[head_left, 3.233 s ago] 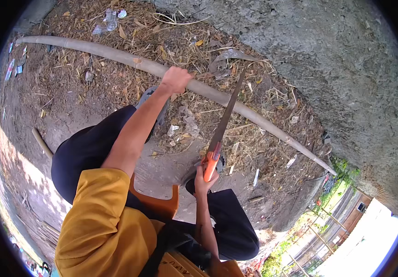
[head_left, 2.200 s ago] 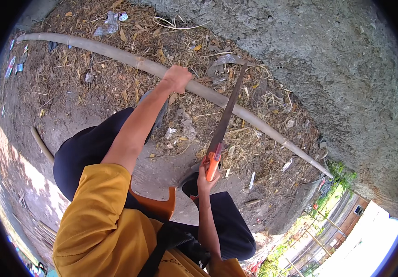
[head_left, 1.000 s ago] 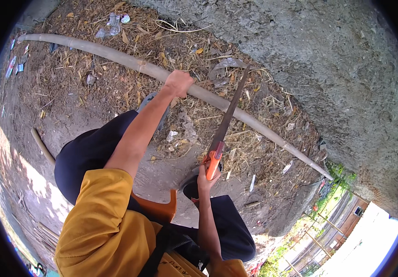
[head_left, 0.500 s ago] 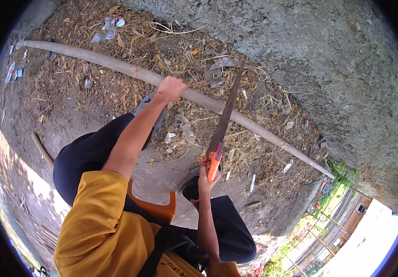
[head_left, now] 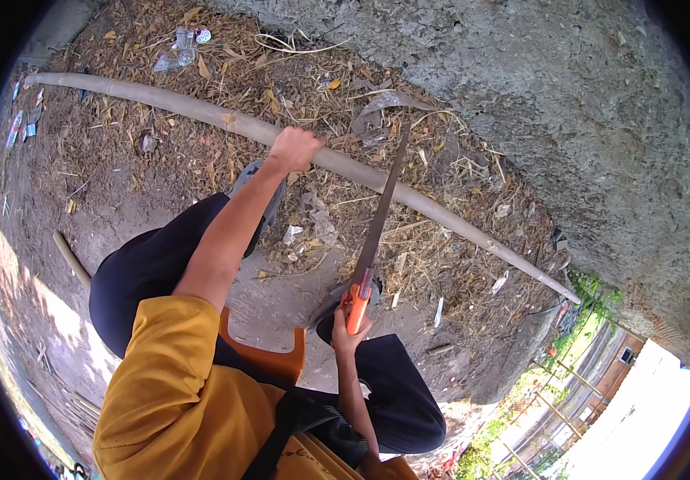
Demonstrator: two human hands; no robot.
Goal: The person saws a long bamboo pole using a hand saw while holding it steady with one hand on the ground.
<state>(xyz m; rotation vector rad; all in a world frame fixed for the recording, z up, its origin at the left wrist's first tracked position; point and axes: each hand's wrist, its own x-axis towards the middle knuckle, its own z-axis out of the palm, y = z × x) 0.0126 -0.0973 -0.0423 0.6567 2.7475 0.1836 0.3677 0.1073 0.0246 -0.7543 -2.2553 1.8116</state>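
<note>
A long bamboo pole (head_left: 441, 213) runs from the far left to the right, low over the littered ground. My left hand (head_left: 295, 150) is closed round it near its middle. In my right hand (head_left: 350, 327) is the orange handle of a handsaw (head_left: 378, 224), its fingers wrapped about the grip. The dark blade lies across the pole to the right of my left hand, its tip reaching past the far side. Whether the teeth have cut into the bamboo cannot be made out. My shoes flank the spot below the pole.
A rough concrete wall (head_left: 553, 104) rises at the far right. Dry leaves, straw and plastic scraps (head_left: 181, 50) cover the ground. An orange plastic stool (head_left: 277, 364) is under me. A short stick (head_left: 71, 258) lies at the left; green plants (head_left: 593, 296) grow by the pole's right end.
My right hand has drawn the saw back toward me and slightly left, so less of the blade extends beyond the pole. My left hand keeps its grip, with barely any shift.
</note>
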